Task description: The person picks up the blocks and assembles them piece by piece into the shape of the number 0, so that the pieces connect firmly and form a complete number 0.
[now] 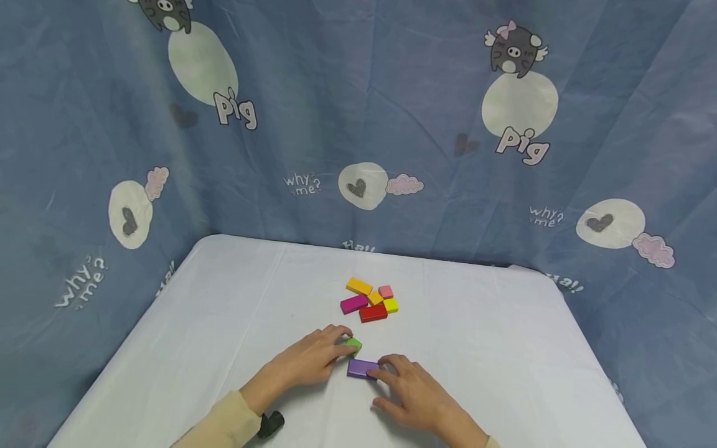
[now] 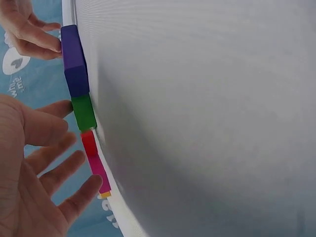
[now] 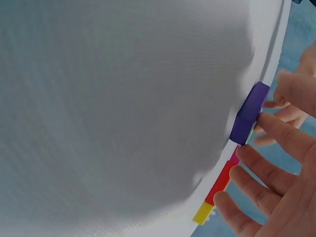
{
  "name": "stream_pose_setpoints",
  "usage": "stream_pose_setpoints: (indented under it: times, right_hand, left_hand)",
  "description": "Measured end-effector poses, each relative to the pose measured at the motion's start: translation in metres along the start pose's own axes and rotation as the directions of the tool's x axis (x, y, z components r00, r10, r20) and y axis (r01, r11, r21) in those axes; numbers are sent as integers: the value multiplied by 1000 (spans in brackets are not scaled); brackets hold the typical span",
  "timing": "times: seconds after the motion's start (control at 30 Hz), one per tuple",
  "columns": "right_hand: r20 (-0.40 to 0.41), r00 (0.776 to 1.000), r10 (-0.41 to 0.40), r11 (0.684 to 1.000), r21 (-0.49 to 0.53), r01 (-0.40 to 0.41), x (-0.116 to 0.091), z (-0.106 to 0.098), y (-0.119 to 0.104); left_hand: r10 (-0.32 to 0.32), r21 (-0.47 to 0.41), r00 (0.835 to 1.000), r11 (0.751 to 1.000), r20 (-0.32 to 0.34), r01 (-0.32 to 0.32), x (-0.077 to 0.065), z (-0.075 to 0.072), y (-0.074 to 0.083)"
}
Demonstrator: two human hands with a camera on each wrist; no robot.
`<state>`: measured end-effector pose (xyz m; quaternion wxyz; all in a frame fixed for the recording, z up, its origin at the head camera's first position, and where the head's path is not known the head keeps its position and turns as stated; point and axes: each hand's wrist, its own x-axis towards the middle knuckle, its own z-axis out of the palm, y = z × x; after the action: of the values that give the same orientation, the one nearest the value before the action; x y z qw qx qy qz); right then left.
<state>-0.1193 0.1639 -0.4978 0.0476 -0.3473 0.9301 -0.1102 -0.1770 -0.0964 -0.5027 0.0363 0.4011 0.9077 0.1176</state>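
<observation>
A green block point(image 1: 353, 345) lies on the white table just behind a purple block point(image 1: 361, 368). My left hand point(image 1: 315, 356) reaches in from the left, one fingertip touching the green block, its thumb apart from it and its other fingers spread, as the left wrist view shows. From the right, my right hand point(image 1: 419, 393) rests a fingertip at the right end of the purple block. Its thumb stays off the block, and the remaining fingers point(image 3: 264, 170) are loosely extended. In the left wrist view the purple block point(image 2: 75, 61) appears beside the green block point(image 2: 84, 112).
Farther back sits a loose group: a red block point(image 1: 373, 313), a magenta block point(image 1: 354, 304), a long orange block point(image 1: 359, 286), a small orange block point(image 1: 375, 298), a yellow block point(image 1: 391, 305) and a pink block point(image 1: 385, 292). A black object point(image 1: 271, 425) is by the left wrist. Blue printed cloth point(image 1: 437, 230) hangs behind the table.
</observation>
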Motion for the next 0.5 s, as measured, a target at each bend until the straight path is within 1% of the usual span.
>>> stream_pose_setpoints:
  times: [0.17,0.37,0.5]
  right_hand:
    - [-7,1000,-4,1000,-6,4,0,0,-1]
    - [8,1000,16,1000,-6,-16,0,-1,-2]
    - [34,999,36,999,11,-36,2,0,-1]
  left_hand:
    - [7,-27,1000,1000,14,-7,-1,0,-1]
    - [-2,14,1000,1000,5,2,2,3,-2]
    - [-12,16,1000,1000,11,11,3,3,-2]
